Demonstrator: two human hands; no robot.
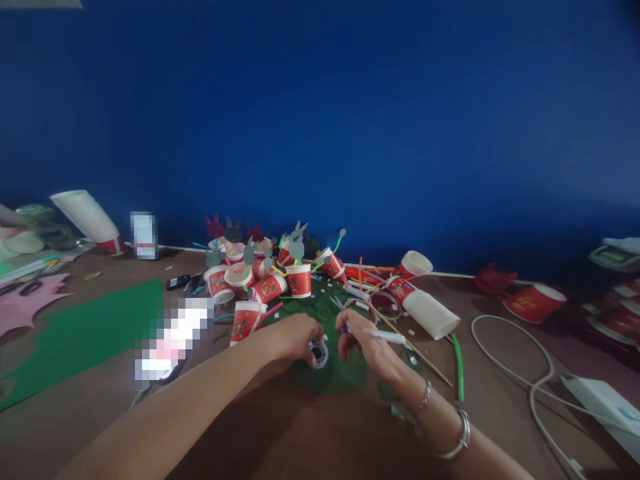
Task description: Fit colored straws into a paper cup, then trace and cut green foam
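My left hand (293,337) rests on a green felt piece (330,373), fingers curled round a small roll of clear tape (319,353). My right hand (365,343) is just right of the roll, fingers pinched on a white pen (387,337) with a purple tip that points toward the tape. Bracelets sit on my right wrist (457,433). Both hands hover low over the brown floor, almost touching each other.
Several red-and-white paper cups (265,280) with grey cut-out figures and coloured straws are heaped behind my hands. A stack of white cups (430,313), a green sheet (80,333), thin sticks (425,357), a white cable (525,380) and a white box (600,400) lie around. Blue wall behind.
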